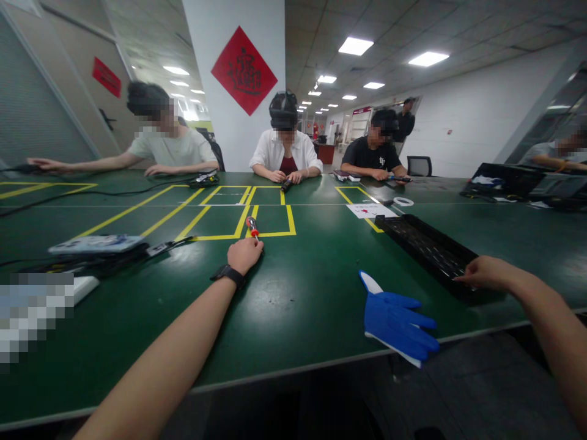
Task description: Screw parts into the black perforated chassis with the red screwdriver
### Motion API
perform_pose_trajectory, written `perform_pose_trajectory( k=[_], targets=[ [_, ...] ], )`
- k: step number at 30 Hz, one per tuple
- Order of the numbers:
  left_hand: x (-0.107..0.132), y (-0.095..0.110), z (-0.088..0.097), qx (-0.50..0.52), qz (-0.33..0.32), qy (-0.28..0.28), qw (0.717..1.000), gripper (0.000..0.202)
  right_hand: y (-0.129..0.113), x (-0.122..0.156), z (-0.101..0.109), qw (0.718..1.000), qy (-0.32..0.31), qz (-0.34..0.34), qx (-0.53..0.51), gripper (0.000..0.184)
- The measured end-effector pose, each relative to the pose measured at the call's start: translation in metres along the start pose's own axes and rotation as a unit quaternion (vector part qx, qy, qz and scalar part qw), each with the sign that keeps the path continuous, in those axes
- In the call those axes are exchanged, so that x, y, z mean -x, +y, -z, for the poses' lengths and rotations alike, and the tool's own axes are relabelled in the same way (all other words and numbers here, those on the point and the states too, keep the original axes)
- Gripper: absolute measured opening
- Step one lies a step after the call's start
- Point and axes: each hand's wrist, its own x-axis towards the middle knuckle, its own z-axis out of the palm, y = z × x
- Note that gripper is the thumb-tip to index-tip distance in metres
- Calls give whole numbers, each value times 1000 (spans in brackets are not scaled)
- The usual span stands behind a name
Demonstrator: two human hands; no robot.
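My left hand (245, 255), with a black band at the wrist, is closed round the shaft end of a screwdriver (252, 227). The screwdriver's red and clear handle points away from me, and its tip is hidden by the hand. At the right, my right hand (490, 272) reaches into the near end of a long black tray (413, 229). Its fingers are pressed together, and what they pinch, if anything, is too small to make out. Several thin shiny pieces (428, 247) lie along the tray's floor. Between my arms lies a blue work glove (398, 321) with a white cuff.
Yellow tape (270, 234) marks boxes on the green table (312, 281). A printed sheet (370, 211) and a white tape roll (403, 201) lie beyond the tray. A light-blue case (96, 244) and cables are at left. Several people sit across the table.
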Motion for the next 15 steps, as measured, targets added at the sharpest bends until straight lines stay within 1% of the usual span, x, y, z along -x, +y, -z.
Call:
perform_pose_trajectory(
  k=[2,9,15],
  targets=[
    [0,0,0,-1,3,-3,1000,44,2,-2,-1,996,-73,17,39,33],
    [0,1,0,-1,5,-4,1000,44,9,-12,-2,995,-86,24,49,36],
    [0,1,1,0,5,-7,1000,44,2,-11,0,992,-111,12,53,39]
  ],
)
